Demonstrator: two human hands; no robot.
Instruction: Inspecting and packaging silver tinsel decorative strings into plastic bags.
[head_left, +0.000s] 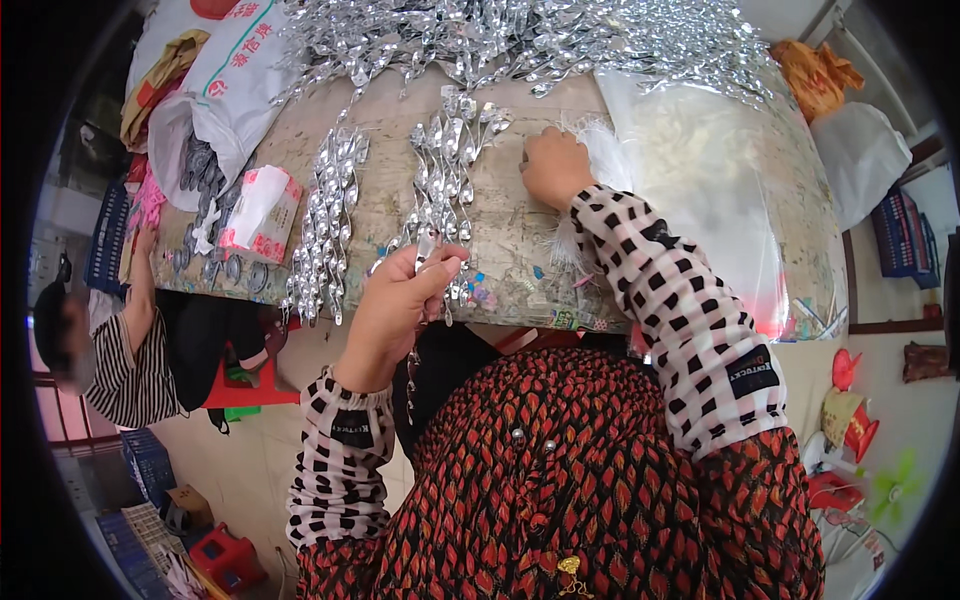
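Observation:
My left hand [395,305] is closed, thumb against fingers, on a silver twisted strand [411,385] whose lower end dangles past the table's near edge. Just beyond it lies a bunch of shiny silver twisted strands [440,165]. To the left rests a second bunch of the same strands [333,205]. My right hand [557,168] is on the table with its fingers curled under, touching or right beside a bundle of thin white threads [598,150]. Whatever its fingertips hold is hidden.
A large silver heap [500,40] covers the table's far side. Clear plastic sheets [700,190] lie at right, a tissue pack [262,215] and white sack [215,110] at left. Another person [130,350] sits at the left edge; an orange bag [815,75] stands far right.

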